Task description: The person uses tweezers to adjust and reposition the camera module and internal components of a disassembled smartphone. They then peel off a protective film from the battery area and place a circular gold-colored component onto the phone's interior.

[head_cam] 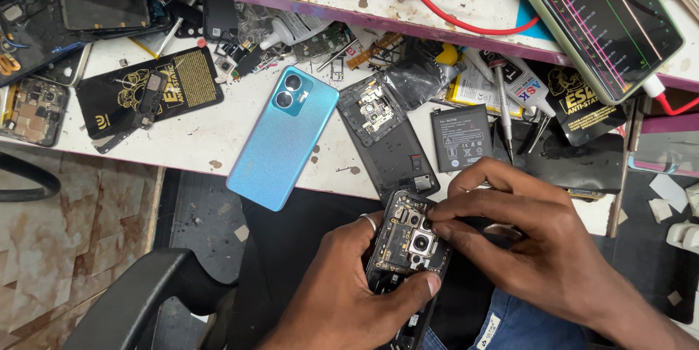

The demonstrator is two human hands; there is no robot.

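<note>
Head view: the opened smartphone (405,252), its back cover off and the camera modules and circuit board bare, sits low in the frame at about 6 o'clock, held over the person's lap just below the edge of the white workbench (196,139). The left hand (342,284) comes up from 7 o'clock and is closed around the phone's lower body, the thumb lying across its bottom edge and a ring on one finger. The right hand (524,241) reaches in from 4 o'clock, fingers curled tight, the fingertips (437,220) pinched down on the top of the board beside the camera modules; whether they grip a small part cannot be told.

On the bench at 11 o'clock from the held phone lies a blue back cover (280,142), camera ring upward, overhanging the bench edge. Just beside it at 12 o'clock lies a black phone frame (389,139), and at 1 o'clock a black battery (460,137). A black anti-static mat (153,88) lies at 10 o'clock, and a lit phone screen (597,19) with coloured lines stands at 2 o'clock
</note>
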